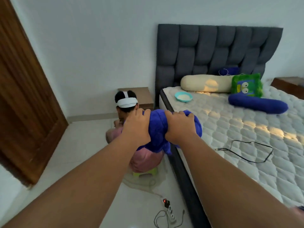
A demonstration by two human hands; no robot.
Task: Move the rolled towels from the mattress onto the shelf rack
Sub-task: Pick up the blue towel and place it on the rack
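Note:
Both my hands grip one rolled blue towel [158, 129], held in the air over the left edge of the mattress [230, 129]. My left hand [137, 125] clasps its left end and my right hand [179, 127] clasps its right part; a loose corner hangs below. A second rolled blue towel [256, 104] lies on the mattress near the pillows. Another blue bundle [228, 70] sits against the headboard. No shelf rack is in view.
A person in pink [141, 155] sits on a green stool [144, 172] beside the bed, right under the held towel. A cream bolster [205, 83], green cushion [246, 85], bowl [183, 96] and black cable [246, 150] lie on the mattress. A power strip [169, 211] lies on the floor; a wooden door [24, 96] stands left.

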